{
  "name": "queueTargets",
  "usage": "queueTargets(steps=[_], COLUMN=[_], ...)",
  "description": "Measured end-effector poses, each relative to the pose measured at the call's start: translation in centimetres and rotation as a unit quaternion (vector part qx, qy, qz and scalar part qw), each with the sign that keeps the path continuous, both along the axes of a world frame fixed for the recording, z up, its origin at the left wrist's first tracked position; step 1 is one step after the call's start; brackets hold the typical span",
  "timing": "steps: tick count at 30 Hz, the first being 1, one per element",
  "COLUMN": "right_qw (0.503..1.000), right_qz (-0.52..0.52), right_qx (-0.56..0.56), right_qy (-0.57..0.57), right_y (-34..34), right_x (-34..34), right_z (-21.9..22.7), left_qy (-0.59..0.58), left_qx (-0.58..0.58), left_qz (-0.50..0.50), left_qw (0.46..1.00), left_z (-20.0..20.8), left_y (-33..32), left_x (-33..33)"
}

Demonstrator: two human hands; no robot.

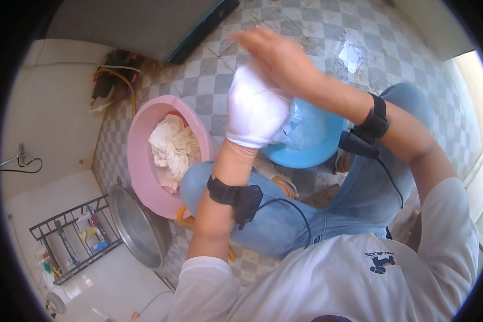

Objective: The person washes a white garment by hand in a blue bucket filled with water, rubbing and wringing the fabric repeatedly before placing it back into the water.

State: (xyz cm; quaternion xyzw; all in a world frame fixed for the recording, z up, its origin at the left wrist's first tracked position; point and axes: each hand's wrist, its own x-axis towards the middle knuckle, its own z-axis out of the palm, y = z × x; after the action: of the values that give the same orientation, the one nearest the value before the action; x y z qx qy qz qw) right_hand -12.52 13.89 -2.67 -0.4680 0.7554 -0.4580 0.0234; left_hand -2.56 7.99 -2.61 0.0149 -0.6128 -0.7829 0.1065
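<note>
While the left hand (260,101) is sitting inside a white cloth (250,119), the bare right hand (278,58) is lying across the far end of it, overlapping its upper edge. The cloth is wrapping the left hand like a mitten and ending just above the wrist, so whether the fingers inside are curling or lying straight cannot be told. The right hand is showing blurred, its fingers extending flat toward the left rather than clamping; the two hands are meeting at the cloth, though how firmly they are pressing is unclear.

Just below and to the right of the covered hand, a blue basin (327,153) is standing on the checkered floor (327,21), holding water and something pale. The cloth is hiding part of its left rim. To the left of the hands, near the left knee, a pink basin (138,155) is holding a heap of off-white clothes (173,140). A metal basin (139,228) is resting beside that one, and a dark wire rack (72,236) is carrying small items near the wall. A black band (224,191) is circling the left forearm.
</note>
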Motion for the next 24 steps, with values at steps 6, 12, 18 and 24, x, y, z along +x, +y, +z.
queueTargets(steps=[6, 12, 18, 24], right_qw=[0.969, 0.936, 0.93, 0.901], right_qz=[0.063, -0.028, 0.11, 0.226], right_qx=[-0.057, -0.037, 0.209, 0.256], right_qy=[0.232, -0.35, -0.283, -0.268], right_y=[-0.1, 1.8, 4.9, 4.9], right_x=[1.0, -8.3, -7.4, -8.9], right_z=[-0.7, 1.5, 3.4, 4.7], left_qy=[0.082, 0.148, 0.08, -0.013], left_qx=[-0.615, -0.463, -0.442, 0.065], left_qz=[0.12, 0.091, 0.051, 0.048], left_qw=[0.775, 0.869, 0.892, 0.997], left_z=[1.0, 2.2, 2.5, 0.1], left_y=[-0.5, -0.5, -1.4, -3.9], left_x=[0.0, -0.1, 0.1, 0.8])
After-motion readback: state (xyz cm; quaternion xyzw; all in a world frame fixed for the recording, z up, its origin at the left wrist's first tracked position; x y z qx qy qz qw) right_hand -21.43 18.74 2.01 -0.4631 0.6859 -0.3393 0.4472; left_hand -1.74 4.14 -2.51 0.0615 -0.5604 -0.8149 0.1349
